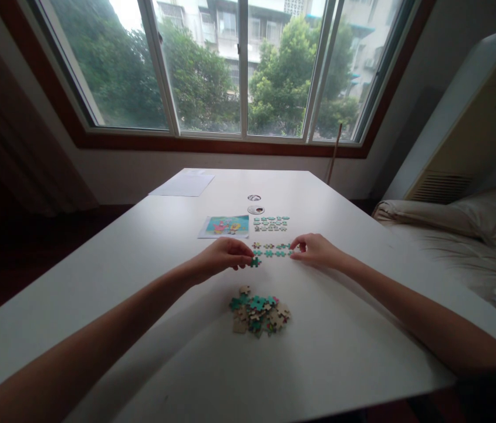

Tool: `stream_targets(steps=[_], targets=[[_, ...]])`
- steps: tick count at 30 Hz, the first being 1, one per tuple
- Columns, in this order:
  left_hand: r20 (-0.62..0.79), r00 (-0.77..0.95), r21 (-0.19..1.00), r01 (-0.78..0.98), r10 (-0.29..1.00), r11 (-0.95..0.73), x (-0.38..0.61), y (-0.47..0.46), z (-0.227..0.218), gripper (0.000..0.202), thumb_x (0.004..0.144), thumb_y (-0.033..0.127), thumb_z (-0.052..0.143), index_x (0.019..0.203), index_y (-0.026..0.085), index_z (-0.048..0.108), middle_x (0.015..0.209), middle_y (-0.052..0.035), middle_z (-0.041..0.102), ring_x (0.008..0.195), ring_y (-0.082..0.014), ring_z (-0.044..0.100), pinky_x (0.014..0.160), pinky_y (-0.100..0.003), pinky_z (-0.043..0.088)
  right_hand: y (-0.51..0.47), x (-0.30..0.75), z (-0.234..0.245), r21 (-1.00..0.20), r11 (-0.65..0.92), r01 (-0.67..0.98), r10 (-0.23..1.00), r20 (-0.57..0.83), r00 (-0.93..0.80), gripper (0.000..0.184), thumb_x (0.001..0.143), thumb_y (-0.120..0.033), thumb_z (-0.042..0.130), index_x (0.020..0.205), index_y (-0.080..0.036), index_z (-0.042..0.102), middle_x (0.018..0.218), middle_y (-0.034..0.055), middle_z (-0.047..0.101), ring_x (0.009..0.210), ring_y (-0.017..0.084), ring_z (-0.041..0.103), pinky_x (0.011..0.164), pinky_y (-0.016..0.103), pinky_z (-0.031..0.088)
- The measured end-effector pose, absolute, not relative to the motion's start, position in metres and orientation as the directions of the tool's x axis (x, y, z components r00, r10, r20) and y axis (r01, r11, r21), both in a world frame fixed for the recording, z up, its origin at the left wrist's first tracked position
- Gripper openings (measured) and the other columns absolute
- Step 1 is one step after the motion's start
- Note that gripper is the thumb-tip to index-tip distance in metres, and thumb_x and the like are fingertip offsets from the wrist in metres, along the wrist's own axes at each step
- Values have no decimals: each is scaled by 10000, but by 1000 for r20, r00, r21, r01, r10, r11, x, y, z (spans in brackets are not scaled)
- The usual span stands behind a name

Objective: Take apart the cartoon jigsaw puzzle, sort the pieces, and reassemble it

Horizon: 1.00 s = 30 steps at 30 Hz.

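Where the left hand (229,254) is, mid-frame: thumb and fingers are closed on the edge of a dark green piece (255,262), a hold that, I'd judge, leaves most of its face in sight.
Right hand (313,249): just right of the frame's centre, thumb and forefinger curled at the right end of the near rows (269,254); from where I stand I cannot tell whether a piece is pinched there.
Near rows: two lines of jigsaw pieces at mid-frame, between the hands, set slightly apart, probably so each one can be seen singly.
Far rows (270,223): a little higher in the frame, more pieces ranked the same way.
Loose pile (259,311): lower centre, green faces and plain backs heaped together, close to the person, I suppose for easy reach.
Picture sheet (225,226): left of the far rows, printed side up, likely where a glance takes in both.
White paper (184,183): upper left of the table (353,346), well apart, perhaps kept out of the way.
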<state>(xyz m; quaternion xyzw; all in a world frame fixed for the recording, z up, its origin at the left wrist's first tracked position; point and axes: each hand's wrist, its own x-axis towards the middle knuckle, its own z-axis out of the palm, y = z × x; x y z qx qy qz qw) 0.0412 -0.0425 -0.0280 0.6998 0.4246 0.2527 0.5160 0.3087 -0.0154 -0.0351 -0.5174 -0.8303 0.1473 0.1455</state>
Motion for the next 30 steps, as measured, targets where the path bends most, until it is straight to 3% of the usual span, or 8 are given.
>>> stream_targets(steps=[6,10,16,20,23,27,30], targets=[[38,506,911,336,861,-238,56,-53,-25,193,680,249,638,805,113,583,648,-8,607,585,-91,531,550,-216,434,-48,281,-25,-550,575,606,802,231,-551,233,784,-342,518,825,-167,665,598,-16,530,550,77,423,530,187,310],[129,558,865,341,820,-368,65,-64,-22,177,707,258,623,769,116,539,668,-11,599,630,-105,555,588,-230,461,-65,269,-21,-621,561,547,786,193,-587,235,767,-357,540,758,-152,654,564,-28,495,525,66,384,503,186,291],[147,598,841,343,788,-417,69,-70,-20,177,744,266,595,815,121,524,690,-7,572,645,-101,537,596,-228,462,-64,273,-20,-698,525,487,728,73,-682,240,745,-364,556,744,-136,631,528,-42,449,500,60,366,469,181,277],[188,562,771,423,805,-476,60,-61,-17,179,786,295,542,848,127,530,700,-2,541,637,-91,498,568,-203,425,-46,282,-25,-754,476,453,833,221,-507,299,748,-412,530,725,-123,603,577,-18,493,534,75,403,491,193,312],[86,620,714,507,780,-483,47,-54,-11,181,787,301,530,859,135,541,659,15,529,598,-88,475,545,-194,398,-24,295,-31,-770,422,478,903,309,-299,374,755,-476,484,758,-120,598,621,2,538,549,90,435,500,207,335],[-127,754,629,563,644,-535,37,-54,-4,154,765,265,545,862,153,590,677,12,565,598,-96,492,557,-195,387,9,316,-34,-634,328,701,940,291,-176,378,763,-462,466,812,-127,633,690,27,614,593,111,506,546,214,370],[-180,784,600,566,594,-565,38,-58,-3,148,757,249,554,866,165,608,686,10,584,603,-102,509,561,-193,380,38,328,-34,-516,218,828,965,238,-106,300,746,-393,501,792,-142,661,732,40,651,652,128,552,597,215,381]])
